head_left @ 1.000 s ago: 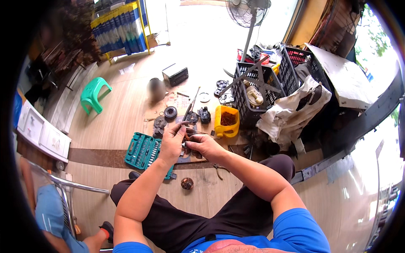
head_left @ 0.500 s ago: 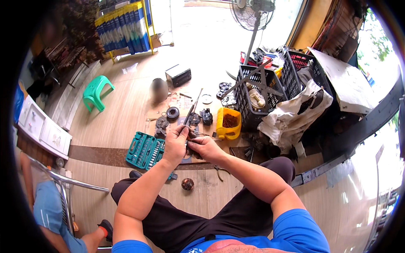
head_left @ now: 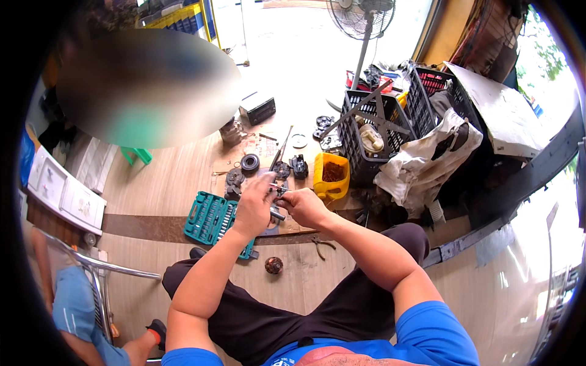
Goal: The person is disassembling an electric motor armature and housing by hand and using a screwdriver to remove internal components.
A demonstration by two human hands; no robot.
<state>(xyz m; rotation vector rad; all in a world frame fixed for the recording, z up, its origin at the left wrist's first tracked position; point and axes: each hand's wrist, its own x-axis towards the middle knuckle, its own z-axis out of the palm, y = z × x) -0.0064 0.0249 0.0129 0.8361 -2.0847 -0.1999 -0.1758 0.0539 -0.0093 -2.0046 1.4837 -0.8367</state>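
Note:
My left hand (head_left: 254, 204) is over the work board, its fingers stretched forward and slightly smeared. Close beside it, my right hand (head_left: 305, 207) is closed in a pinch; what it grips is small and mostly hidden. Between the hands shows a short silvery metal cylinder (head_left: 277, 213), and I cannot tell whether either hand touches it. Below the left wrist lies an open teal socket set case (head_left: 210, 219). Beyond the hands are a dark ring-shaped part (head_left: 249, 163), a black block-like part (head_left: 298, 167) and a long thin rod (head_left: 282, 149).
A cut yellow jug (head_left: 331, 177) with rusty-brown contents stands to the right, beside black crates (head_left: 372, 131) and a white cloth (head_left: 421, 165). Pliers (head_left: 323, 247) and a copper-wound round part (head_left: 273, 265) lie near my legs. A person sits on a metal-framed chair (head_left: 101, 262) at left.
My left hand's fingers have gone from a pinch to stretched out. The metal cylinder now shows between the hands. A large blurred area now covers the green stool's surroundings at far left.

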